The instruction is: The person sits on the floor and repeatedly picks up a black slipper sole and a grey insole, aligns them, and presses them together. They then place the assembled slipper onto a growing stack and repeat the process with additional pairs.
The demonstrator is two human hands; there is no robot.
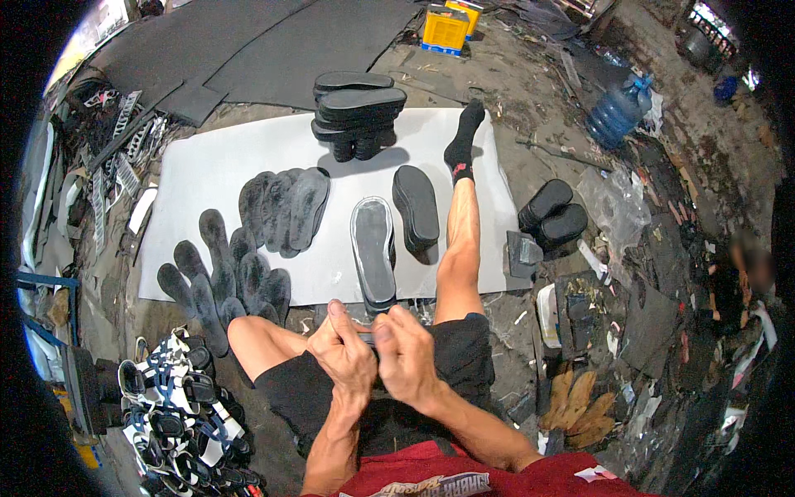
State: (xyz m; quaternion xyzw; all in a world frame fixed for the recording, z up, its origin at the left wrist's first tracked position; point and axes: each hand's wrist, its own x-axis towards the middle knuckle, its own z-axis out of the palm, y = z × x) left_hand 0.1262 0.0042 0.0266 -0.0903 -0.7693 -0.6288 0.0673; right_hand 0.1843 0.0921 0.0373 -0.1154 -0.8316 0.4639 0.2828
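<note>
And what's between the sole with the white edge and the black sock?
One plain dark sole lies between the white-edged sole and the black sock, in the head view.

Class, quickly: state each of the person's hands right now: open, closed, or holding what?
Left hand: closed, fingers curled; what it holds, if anything, cannot be told.
Right hand: closed too; anything inside it cannot be made out.

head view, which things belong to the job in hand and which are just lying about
Probably the job: pale-rimmed sole, black sole beside it, stacked black soles, fuzzy dark insoles, strap pile

Apparently lying about: blue water jug, yellow boxes
</note>
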